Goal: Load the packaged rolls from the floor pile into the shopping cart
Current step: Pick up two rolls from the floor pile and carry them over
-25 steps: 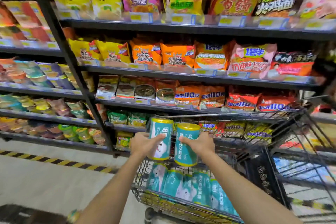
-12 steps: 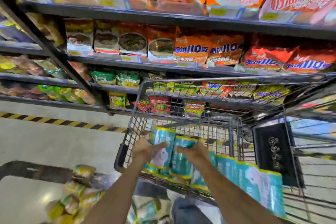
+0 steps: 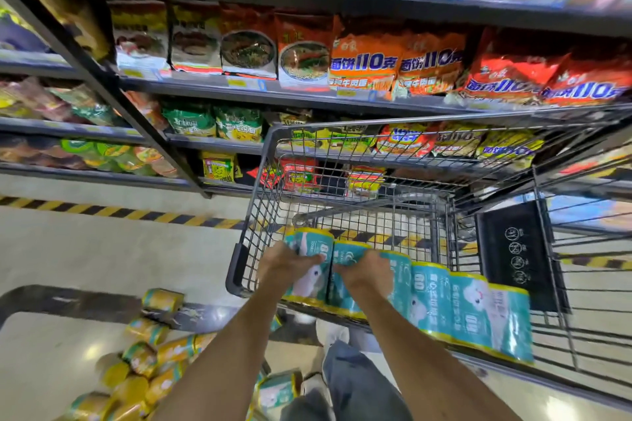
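Observation:
Both hands are down inside the wire shopping cart (image 3: 265,181) at its near left corner. My left hand (image 3: 280,265) grips a teal roll with yellow ends (image 3: 313,251), and my right hand (image 3: 366,273) grips a second teal roll (image 3: 349,251) beside it. Both rolls stand at the left end of a row of several teal rolls (image 3: 455,304) along the cart's near side. A pile of rolls (image 3: 147,362) lies on the floor at the lower left, yellow ends towards me.
Shelves of noodle packets (image 3: 362,65) rise right behind the cart. A black child-seat flap (image 3: 516,256) hangs at the cart's right. Yellow-black floor tape (image 3: 113,212) runs along the shelf base. My leg and shoe (image 3: 342,372) stand between pile and cart.
Both hands have lowered the two rolls from above the cart rim down into the basket, beside the row. My view has tilted downward, bringing the floor pile into sight.

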A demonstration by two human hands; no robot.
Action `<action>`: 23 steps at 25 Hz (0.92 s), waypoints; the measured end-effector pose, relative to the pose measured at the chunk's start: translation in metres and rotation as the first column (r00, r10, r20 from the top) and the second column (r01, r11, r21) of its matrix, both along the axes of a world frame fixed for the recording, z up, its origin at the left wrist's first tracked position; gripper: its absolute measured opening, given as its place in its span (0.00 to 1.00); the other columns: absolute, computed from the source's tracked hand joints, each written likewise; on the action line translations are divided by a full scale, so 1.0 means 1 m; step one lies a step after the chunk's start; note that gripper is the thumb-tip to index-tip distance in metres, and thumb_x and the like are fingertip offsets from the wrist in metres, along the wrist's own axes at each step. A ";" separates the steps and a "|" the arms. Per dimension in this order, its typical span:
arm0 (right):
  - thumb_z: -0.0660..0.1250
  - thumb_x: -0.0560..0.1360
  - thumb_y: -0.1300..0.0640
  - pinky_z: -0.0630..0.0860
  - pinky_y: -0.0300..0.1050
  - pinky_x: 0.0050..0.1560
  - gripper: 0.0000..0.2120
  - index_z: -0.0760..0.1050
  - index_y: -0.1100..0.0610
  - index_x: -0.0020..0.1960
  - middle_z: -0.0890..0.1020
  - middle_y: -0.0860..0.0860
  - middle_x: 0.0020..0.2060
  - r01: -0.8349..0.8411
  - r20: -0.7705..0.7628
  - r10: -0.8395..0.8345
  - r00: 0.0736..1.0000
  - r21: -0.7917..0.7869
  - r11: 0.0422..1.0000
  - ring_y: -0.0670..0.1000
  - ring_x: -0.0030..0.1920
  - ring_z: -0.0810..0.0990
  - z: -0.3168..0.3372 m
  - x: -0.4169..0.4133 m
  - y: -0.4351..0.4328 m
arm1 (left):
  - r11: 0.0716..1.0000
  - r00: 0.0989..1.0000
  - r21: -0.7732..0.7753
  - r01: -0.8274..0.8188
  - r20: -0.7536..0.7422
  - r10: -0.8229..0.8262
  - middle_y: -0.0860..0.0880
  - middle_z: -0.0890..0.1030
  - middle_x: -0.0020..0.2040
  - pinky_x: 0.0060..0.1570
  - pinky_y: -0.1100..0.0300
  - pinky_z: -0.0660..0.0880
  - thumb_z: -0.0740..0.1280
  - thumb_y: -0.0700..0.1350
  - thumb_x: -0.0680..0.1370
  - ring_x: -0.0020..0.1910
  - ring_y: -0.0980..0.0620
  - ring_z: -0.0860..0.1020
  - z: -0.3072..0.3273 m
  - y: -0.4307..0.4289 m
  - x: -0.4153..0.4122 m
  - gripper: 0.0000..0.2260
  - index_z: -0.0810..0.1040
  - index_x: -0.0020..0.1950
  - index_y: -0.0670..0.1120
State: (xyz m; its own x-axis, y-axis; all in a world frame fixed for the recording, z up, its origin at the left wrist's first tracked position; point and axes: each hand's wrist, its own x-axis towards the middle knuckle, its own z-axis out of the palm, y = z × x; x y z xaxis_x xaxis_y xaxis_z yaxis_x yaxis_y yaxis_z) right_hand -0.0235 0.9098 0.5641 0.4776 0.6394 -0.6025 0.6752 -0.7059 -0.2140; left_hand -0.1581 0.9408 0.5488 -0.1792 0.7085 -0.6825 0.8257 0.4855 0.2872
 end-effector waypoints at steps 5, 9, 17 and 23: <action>0.71 0.73 0.46 0.76 0.47 0.49 0.21 0.72 0.60 0.58 0.80 0.54 0.55 -0.104 0.034 0.103 0.994 0.038 0.994 0.56 0.56 0.79 0.021 0.013 0.001 | 0.971 0.963 0.055 0.232 -0.152 -0.221 0.49 0.75 0.42 0.38 0.61 0.72 0.66 0.67 0.71 0.41 0.51 0.75 0.009 -0.015 0.009 0.28 0.77 0.54 0.43; 0.69 0.73 0.42 0.73 0.51 0.63 0.38 0.57 0.59 0.74 0.72 0.55 0.66 -0.342 0.164 0.324 0.932 0.096 0.935 0.57 0.67 0.70 0.042 0.023 0.010 | 0.887 0.894 0.195 0.418 -0.261 -0.364 0.44 0.71 0.67 0.61 0.55 0.71 0.68 0.66 0.70 0.64 0.46 0.71 0.034 -0.004 0.004 0.38 0.66 0.71 0.43; 0.64 0.76 0.40 0.46 0.56 0.76 0.45 0.41 0.58 0.78 0.48 0.55 0.78 -0.809 0.440 0.687 0.579 0.205 0.551 0.59 0.77 0.45 0.121 -0.019 0.030 | 0.832 0.859 0.369 0.415 -0.461 -0.223 0.45 0.43 0.78 0.75 0.50 0.47 0.64 0.67 0.72 0.77 0.45 0.44 0.114 -0.011 -0.053 0.49 0.41 0.78 0.44; 0.64 0.75 0.39 0.46 0.57 0.75 0.45 0.44 0.59 0.78 0.51 0.55 0.77 -0.939 0.488 0.814 0.315 0.283 0.193 0.58 0.77 0.46 0.154 -0.107 0.028 | 0.871 0.881 0.469 0.147 -0.462 0.100 0.45 0.41 0.78 0.75 0.50 0.47 0.65 0.65 0.72 0.77 0.45 0.42 0.152 -0.085 -0.138 0.49 0.40 0.78 0.42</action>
State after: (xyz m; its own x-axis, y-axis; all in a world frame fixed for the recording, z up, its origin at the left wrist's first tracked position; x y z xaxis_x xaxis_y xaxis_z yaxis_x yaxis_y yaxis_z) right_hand -0.1302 0.9377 0.7184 -0.5324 0.8424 -0.0833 0.8465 0.5303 -0.0474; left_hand -0.2958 0.8563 0.7003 -0.3606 0.9275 -0.0984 0.9280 0.3674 0.0623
